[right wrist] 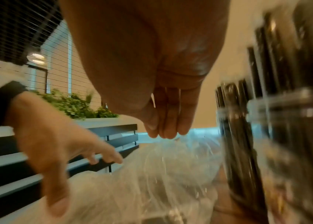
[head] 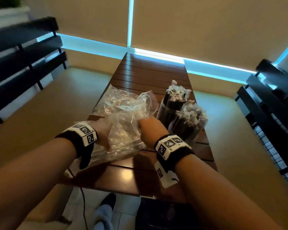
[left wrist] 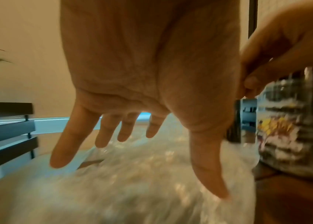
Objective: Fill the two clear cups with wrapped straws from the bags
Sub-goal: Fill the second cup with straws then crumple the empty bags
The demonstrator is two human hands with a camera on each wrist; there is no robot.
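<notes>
Cups (head: pixel 181 117) look full from my seat: both stand at the right of the tabletop (head: pixel 128 173), touching each other, each packed upright with dark wrapped straws (head: pixel 176 97). Bags (head: pixel 123 113) lie crumpled at the left, apparently emptied; I see no straws left in them, though blur hides detail. My left hand (left wrist: pixel 152 75) hovers over the plastic with fingers spread, gripping nothing. My right hand (right wrist: pixel 163 118) has fingertips bunched at the plastic's top; whether they pinch it I cannot tell. I judge filling is done and only tidying remains.
</notes>
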